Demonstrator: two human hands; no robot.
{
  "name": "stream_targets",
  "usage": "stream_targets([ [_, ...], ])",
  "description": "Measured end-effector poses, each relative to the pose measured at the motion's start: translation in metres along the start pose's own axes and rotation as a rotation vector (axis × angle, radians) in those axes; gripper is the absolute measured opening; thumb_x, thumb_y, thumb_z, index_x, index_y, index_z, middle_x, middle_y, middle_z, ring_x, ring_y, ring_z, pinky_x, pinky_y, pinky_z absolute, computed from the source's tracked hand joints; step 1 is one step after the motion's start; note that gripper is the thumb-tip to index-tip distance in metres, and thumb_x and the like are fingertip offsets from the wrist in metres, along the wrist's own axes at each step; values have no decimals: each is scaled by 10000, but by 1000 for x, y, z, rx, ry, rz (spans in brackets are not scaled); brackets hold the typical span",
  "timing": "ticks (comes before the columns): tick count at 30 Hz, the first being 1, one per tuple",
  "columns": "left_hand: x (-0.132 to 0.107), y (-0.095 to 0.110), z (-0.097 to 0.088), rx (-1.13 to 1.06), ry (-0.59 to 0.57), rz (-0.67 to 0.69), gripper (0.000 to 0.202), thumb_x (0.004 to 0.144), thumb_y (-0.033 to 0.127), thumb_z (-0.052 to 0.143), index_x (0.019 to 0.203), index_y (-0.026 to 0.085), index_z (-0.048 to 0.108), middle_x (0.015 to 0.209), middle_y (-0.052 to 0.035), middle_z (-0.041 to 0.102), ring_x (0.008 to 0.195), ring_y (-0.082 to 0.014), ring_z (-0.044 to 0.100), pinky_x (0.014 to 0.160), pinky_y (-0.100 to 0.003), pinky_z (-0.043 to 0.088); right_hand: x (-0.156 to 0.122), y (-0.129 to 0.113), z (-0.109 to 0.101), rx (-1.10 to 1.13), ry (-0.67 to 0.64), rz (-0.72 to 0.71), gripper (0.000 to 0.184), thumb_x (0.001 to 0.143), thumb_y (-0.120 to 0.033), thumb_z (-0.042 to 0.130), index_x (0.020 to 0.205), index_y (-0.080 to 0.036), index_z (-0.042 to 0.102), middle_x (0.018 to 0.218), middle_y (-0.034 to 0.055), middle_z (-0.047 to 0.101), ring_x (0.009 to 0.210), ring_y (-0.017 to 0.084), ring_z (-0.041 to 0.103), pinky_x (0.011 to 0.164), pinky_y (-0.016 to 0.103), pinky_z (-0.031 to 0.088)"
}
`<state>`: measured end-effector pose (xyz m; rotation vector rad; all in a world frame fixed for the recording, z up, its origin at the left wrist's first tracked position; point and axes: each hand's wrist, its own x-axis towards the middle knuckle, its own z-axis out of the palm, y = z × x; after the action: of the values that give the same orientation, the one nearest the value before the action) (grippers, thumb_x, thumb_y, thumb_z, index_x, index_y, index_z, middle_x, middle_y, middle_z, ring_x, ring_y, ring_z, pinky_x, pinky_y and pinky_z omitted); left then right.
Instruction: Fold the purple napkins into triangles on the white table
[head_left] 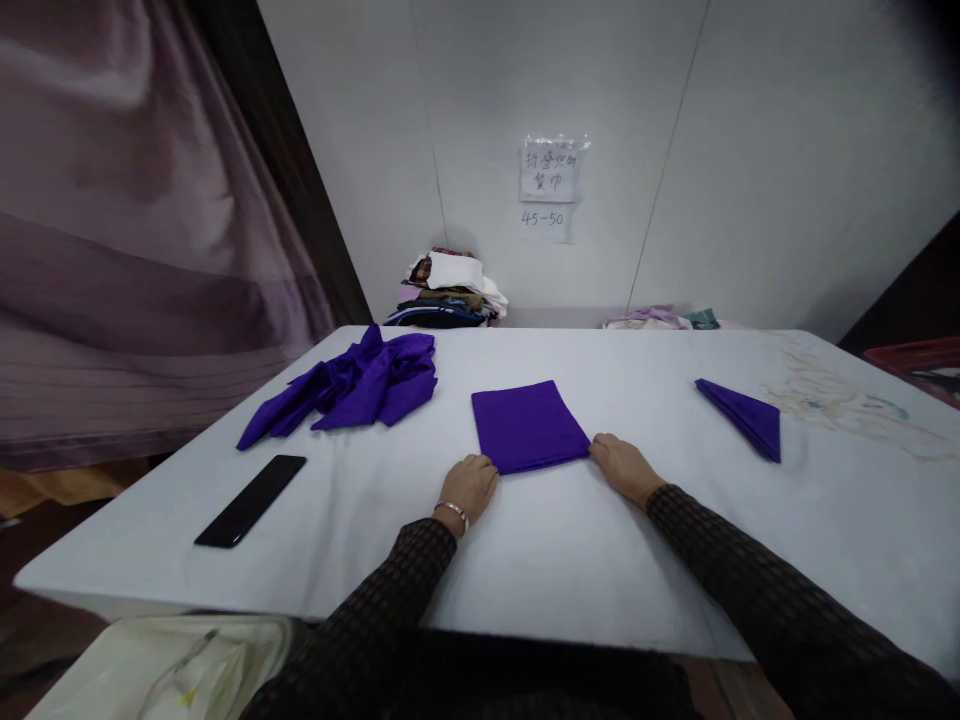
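Observation:
A purple cloth napkin (529,425), folded into a flat square, lies in the middle of the white table. My left hand (469,487) has its fingers closed at the napkin's near left corner. At the near right corner, my right hand (624,466) pinches the cloth's edge. Both thumbs are mostly hidden from view. To the right lies another purple napkin (744,418), folded into a narrow pointed shape. A loose heap of crumpled purple cloths (367,380) rests at the back left of the table.
A black phone-like slab (251,502) lies at the table's left. Stacked clothes (450,290) stand behind the far edge, with more folded fabric (652,318) to their right. A white bin (217,650) sits below the front left edge. Handwritten signs (550,175) hang on the wall.

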<state>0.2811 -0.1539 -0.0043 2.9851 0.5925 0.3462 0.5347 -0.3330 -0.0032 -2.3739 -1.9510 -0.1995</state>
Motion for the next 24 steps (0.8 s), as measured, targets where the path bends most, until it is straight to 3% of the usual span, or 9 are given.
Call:
stream_targets([
  [7, -40, -11, -13, -163, 0, 174, 232, 902, 252, 458, 920, 241, 689, 968, -41, 662, 919, -173, 574, 831, -324, 463, -80, -42, -1, 91, 86, -71, 266, 900, -106, 362, 759, -206, 564, 775, 39, 564, 702, 176, 494, 651, 310, 345],
  [10, -32, -2, -26, -190, -13, 116, 268, 899, 381, 476, 872, 234, 698, 918, -36, 676, 869, -174, 594, 810, -335, 465, -93, -54, -1, 61, 84, -54, 235, 870, -86, 398, 760, -210, 565, 789, 44, 570, 711, 185, 494, 653, 320, 342],
  [13, -6, 13, -31, -185, 10, 99, 324, 908, 423, 449, 1000, 213, 679, 1105, -59, 654, 1037, -197, 570, 938, -368, 424, -90, -61, -4, 12, 82, -29, 233, 844, -55, 409, 762, -201, 571, 796, 48, 576, 714, 190, 494, 659, 326, 347],
  [17, 20, 25, -12, -131, -69, 91, 509, 878, 483, 478, 1297, 197, 512, 1458, -98, 381, 1350, -274, 310, 1101, -463, 253, -91, -64, -7, 3, 79, -21, 251, 844, -43, 400, 763, -194, 584, 811, 51, 592, 727, 187, 506, 661, 316, 361],
  [20, 23, 23, 10, -96, -160, 57, 611, 885, 544, 413, 1379, 186, 415, 1498, -117, 304, 1389, -295, 228, 1114, -499, 202, -96, -62, -15, 52, 49, -11, 253, 862, -75, 399, 798, -191, 615, 831, 56, 615, 727, 180, 521, 652, 305, 382],
  [24, 20, 18, 21, -80, -166, 64, 627, 898, 568, 345, 1401, 195, 385, 1504, -117, 289, 1398, -290, 206, 1119, -506, 181, -82, -60, -40, 160, 57, -2, 292, 894, -142, 379, 978, -180, 656, 950, 94, 656, 837, 200, 579, 758, 333, 445],
])
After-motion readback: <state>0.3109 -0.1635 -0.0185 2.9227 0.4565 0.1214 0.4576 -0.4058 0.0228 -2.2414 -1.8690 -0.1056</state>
